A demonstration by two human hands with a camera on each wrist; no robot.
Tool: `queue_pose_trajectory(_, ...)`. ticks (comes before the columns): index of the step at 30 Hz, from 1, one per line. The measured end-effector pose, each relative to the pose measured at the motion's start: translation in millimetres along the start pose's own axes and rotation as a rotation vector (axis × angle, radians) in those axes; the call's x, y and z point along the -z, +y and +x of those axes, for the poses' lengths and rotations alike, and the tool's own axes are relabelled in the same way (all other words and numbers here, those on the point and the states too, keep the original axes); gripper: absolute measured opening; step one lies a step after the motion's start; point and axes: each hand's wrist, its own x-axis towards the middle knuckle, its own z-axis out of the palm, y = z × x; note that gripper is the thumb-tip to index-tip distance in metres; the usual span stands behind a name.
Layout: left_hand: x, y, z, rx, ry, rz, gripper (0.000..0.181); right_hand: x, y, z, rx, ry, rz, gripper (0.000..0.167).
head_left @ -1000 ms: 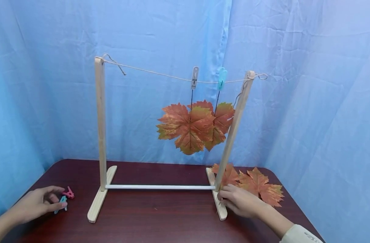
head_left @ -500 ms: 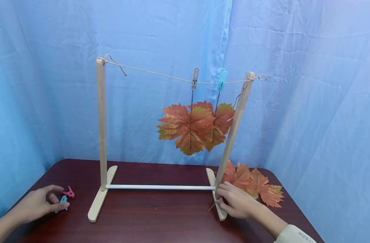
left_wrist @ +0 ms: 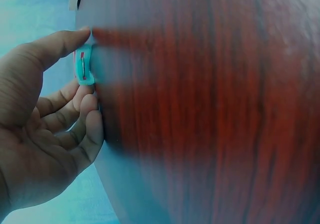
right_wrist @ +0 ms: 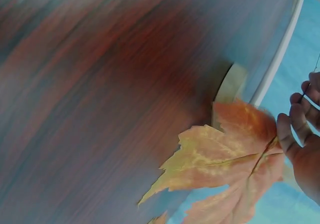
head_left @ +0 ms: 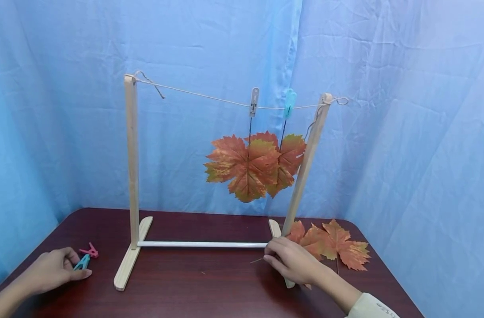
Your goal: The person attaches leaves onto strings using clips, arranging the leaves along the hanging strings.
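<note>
On the left of the table, my left hand [head_left: 53, 270] has its thumb and fingers around a turquoise clothespin [head_left: 82, 263]. A pink clothespin [head_left: 89, 251] lies just beyond it. My right hand [head_left: 291, 260], by the right foot of the wooden stand, pinches the thin stem of an orange artificial maple leaf [right_wrist: 250, 154]. In the head view the stem points left from the fingertips, and hand and forearm cover part of the leaf. Another orange leaf [head_left: 347, 247] lies on the table to the right, partly overlapped.
A string [head_left: 194, 92] spans the two posts of the wooden stand [head_left: 132, 168]. A grey clothespin [head_left: 254, 101] and a turquoise one [head_left: 289, 104] hold hanging leaves [head_left: 246, 168] on it. A white bar [head_left: 202, 244] joins the feet. Blue curtains surround the dark table [head_left: 202, 282].
My right hand has moved left across the stand's right foot, drawing the leaf along by its stem. At my left hand the turquoise clothespin has tilted between thumb and fingers.
</note>
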Motion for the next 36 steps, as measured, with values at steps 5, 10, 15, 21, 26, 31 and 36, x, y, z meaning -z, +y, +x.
queue_pose_trajectory(5,1.3,-2.2,-1.8,-0.043,0.002,0.005,0.040,-4,-9,11.4,-0.025,-0.004,0.102,0.007)
queue_pose_trajectory(10,3.7,1.7,-3.4,-0.053,-0.014,0.003,0.031,-4,-18,23.1,-0.079,-0.017,0.209,0.012)
queue_pose_trajectory(15,9.5,11.0,-4.9,-0.063,0.033,-0.006,0.028,-2,-27,33.4,-0.110,-0.022,0.282,0.009)
queue_pose_trajectory(21,19.7,22.6,-6.5,-0.082,0.053,-0.125,0.031,0,-34,43.9,-0.128,-0.011,0.303,0.008)
queue_pose_trajectory(26,24.7,32.3,-11.8,-0.156,0.104,-0.215,0.031,2,-42,52.6,-0.135,0.002,0.318,0.010)
queue_pose_trajectory(31,25.5,47.0,-14.7,-0.228,0.170,-0.309,0.041,4,-50,60.9,-0.133,0.036,0.328,0.011)
queue_pose_trajectory(36,27.3,62.7,-17.5,-0.231,0.201,-0.464,0.044,5,-59,70.9,-0.132,0.073,0.326,0.010)
